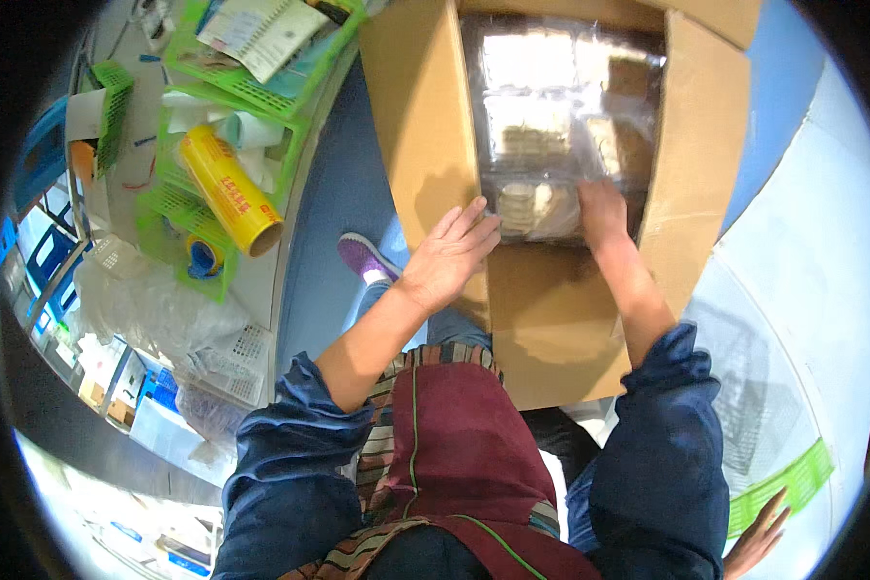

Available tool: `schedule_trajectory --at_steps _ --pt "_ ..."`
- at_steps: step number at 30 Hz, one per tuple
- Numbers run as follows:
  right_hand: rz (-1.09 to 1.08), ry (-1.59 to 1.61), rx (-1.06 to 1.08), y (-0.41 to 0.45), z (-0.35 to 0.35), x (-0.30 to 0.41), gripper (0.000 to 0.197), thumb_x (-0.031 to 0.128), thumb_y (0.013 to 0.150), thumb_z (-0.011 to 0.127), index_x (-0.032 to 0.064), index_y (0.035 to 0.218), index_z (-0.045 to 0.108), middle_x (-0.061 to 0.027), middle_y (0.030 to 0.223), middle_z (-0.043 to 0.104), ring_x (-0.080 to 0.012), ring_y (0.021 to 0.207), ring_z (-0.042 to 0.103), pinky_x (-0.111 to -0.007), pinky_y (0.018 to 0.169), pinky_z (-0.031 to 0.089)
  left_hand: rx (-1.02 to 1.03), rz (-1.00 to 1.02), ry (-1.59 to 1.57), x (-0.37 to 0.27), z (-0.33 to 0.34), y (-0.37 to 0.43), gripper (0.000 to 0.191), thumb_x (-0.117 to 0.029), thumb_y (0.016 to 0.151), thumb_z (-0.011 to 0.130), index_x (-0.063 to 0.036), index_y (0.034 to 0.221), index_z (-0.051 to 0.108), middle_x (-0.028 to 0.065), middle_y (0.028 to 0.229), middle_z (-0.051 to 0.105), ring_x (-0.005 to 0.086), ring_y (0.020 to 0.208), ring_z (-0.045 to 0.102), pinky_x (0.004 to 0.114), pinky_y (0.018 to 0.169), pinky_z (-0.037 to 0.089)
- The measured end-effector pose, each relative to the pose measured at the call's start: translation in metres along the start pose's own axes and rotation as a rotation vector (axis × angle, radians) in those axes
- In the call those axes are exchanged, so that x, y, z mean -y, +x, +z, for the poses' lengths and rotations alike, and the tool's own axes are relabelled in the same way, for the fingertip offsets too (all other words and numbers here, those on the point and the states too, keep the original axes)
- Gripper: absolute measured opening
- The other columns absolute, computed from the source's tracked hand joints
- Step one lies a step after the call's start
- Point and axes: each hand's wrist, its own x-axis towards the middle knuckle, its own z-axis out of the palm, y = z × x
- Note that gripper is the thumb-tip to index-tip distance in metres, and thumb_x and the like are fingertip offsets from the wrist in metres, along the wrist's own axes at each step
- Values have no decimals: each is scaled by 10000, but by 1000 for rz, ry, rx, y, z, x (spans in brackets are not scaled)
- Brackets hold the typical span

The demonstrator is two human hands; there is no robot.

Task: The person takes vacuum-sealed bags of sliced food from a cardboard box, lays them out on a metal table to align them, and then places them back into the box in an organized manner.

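An open cardboard box (551, 326) stands before me with its flaps spread outward. Inside lie clear plastic-wrapped packs (529, 138) in dark trays, holding pale pieces whose kind I cannot make out through the glare. My left hand (453, 250) is at the box's left wall, its fingers apart and reaching over the top edge, with nothing seen in it. Down in the box, my right hand (604, 214) touches the clear plastic at the near right of the packs. A fold of the film runs up to it, but its fingertips are hidden.
On a table (257, 348) at left are green plastic baskets (297, 138), a yellow roll (232, 192), a tape roll (204, 257) and crumpled plastic (152, 297). Another person's hand (757, 536) is beside a green basket (783, 486) at lower right.
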Motion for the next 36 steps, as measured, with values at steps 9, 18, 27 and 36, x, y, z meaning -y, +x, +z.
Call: schedule_trajectory --at_steps 9,18,27,36 --pt "-196 595 -613 -168 -194 42 98 -71 697 542 13 692 492 -144 663 488 -331 656 488 -389 598 426 -355 -377 -408 -56 -101 -59 599 -71 741 558 -24 1284 311 210 1300 334 337 1252 257 363 1042 214" --pt "-483 699 -735 -319 -388 92 106 -45 618 611 0 634 516 -112 612 509 -280 593 526 -324 540 426 -594 52 -700 -163 -216 -136 277 -75 826 520 -28 1099 524 99 1133 536 286 1192 386 371 987 294" --pt "-889 699 -795 -364 -518 183 98 -1 635 630 -2 632 532 -86 582 527 -165 506 511 -258 476 390 -1217 8 -589 -241 -308 -293 141 -102 858 521 9 926 578 78 861 578 184 797 532 273 723 425" --pt "-988 684 -429 -332 -566 400 214 161 687 661 -46 660 610 -91 522 564 -106 458 511 -242 454 407 -1854 -517 -591 -245 -292 -455 209 -196 880 506 -8 897 594 -35 661 499 39 585 421 196 513 355"
